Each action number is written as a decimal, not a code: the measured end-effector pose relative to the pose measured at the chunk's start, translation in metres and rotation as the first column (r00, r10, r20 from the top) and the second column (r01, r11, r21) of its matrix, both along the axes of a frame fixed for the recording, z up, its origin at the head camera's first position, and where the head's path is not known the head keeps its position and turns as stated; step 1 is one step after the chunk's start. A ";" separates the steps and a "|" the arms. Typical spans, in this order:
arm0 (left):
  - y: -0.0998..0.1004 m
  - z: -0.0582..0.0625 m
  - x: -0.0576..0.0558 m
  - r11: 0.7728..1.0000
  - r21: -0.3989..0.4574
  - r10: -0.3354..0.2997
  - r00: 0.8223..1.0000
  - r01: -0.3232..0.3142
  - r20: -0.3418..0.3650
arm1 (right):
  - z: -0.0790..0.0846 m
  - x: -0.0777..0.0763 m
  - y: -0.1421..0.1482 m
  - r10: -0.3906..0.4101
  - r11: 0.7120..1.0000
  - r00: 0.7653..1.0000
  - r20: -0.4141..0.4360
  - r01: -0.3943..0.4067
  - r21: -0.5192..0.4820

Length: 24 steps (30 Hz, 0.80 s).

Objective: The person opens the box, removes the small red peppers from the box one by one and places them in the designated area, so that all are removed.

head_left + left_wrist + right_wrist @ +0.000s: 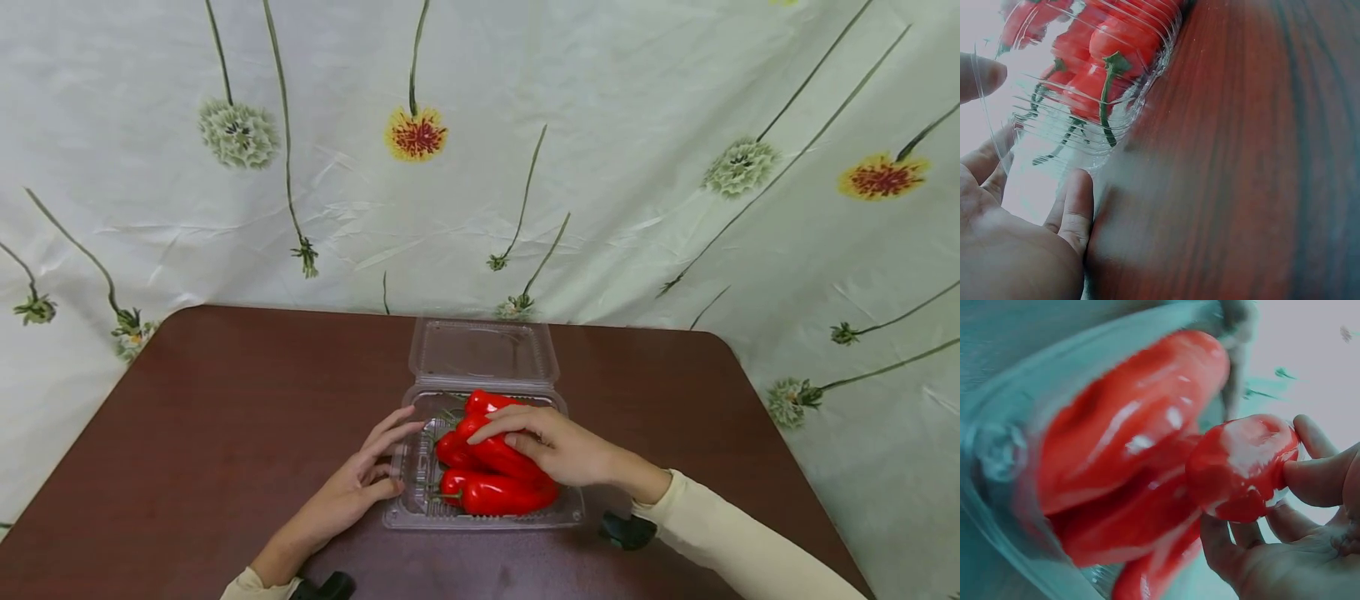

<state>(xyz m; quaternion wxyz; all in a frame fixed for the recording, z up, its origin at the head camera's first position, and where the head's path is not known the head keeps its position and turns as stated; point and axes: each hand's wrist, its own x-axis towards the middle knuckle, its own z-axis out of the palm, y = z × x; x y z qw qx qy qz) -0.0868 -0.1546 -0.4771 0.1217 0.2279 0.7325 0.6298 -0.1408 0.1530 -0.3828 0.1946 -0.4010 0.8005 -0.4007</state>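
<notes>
Long glossy red peppers (510, 496) in an open clear-plastic box (480, 523)
Right hand (573, 446) pinches one pepper (1235, 475); left hand (352, 492) spread at box's nine o'clock.

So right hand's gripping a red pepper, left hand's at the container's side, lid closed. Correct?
Not the lid: it's open, laid back beyond the container, as the head view shows. Rest stands: right hand gripping a red pepper, left hand at the container's side.
</notes>
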 end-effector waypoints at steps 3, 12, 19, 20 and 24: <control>0.001 -0.001 0.001 1.000 0.005 -0.010 1.000 0.009 0.002 | 0.002 -0.002 0.009 -0.050 0.997 0.997 0.054 0.053 -0.048; 0.001 0.000 0.001 1.000 0.016 -0.017 1.000 0.017 -0.004 | 0.009 -0.007 0.032 -0.168 0.967 0.971 0.172 0.196 -0.163; 0.000 0.000 0.000 1.000 0.019 -0.014 1.000 0.014 -0.004 | 0.010 -0.011 0.037 -0.219 0.950 0.953 0.210 0.257 -0.176; 0.000 0.000 0.000 1.000 0.020 -0.017 1.000 0.017 -0.001 | 0.010 -0.011 0.038 -0.227 0.947 0.950 0.214 0.266 -0.178; -0.001 -0.001 0.000 1.000 0.020 -0.018 1.000 0.018 0.006 | 0.008 -0.013 0.045 -0.282 0.927 0.934 0.219 0.324 -0.188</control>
